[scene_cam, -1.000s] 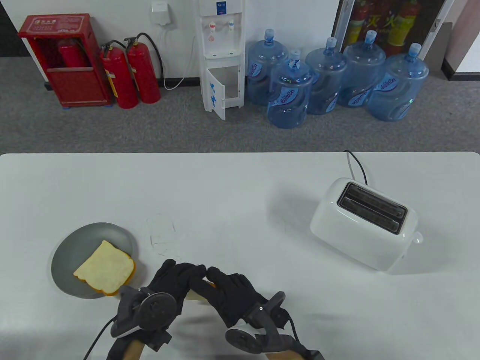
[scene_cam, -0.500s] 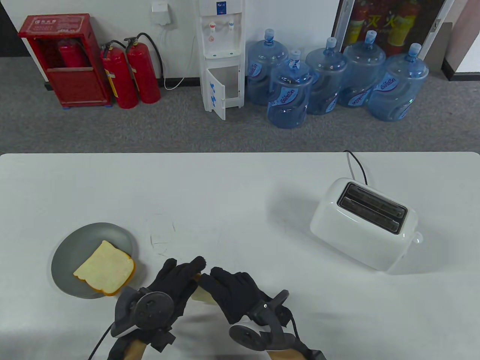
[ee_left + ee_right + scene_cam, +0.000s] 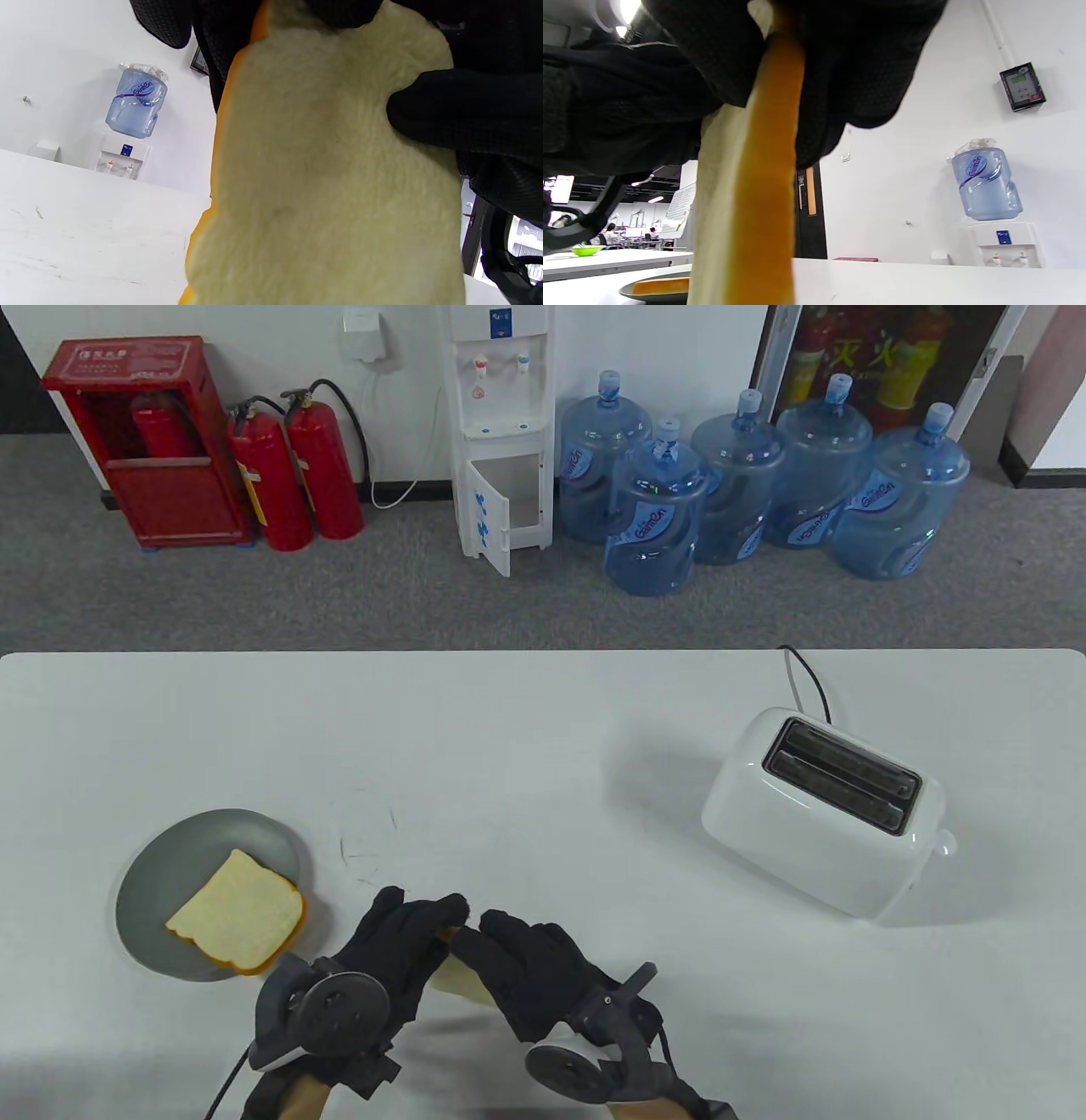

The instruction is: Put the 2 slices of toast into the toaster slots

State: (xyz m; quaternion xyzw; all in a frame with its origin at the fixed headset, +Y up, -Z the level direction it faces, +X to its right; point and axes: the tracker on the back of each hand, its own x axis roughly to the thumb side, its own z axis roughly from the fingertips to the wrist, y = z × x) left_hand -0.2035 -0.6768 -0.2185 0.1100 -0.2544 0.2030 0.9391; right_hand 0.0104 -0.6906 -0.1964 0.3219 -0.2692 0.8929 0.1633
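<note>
Neither slice is in yet — both slots of the white toaster (image 3: 825, 811), at the right of the table view, gape dark and empty. One slice of toast (image 3: 322, 178) is up off the table, low in the centre of the frame, pinched between both gloves: the left hand (image 3: 399, 950) and the right hand (image 3: 530, 967) meet fingertip to fingertip over it, fingers curled onto its top edge, and the orange crust runs down the right wrist view. The second slice (image 3: 237, 920) lies flat in the grey plate (image 3: 148, 882) at lower left, a corner poking past the rim. So by my reckoning two insertions remain — plus the carry across to the toaster, well apart from both hands.
</note>
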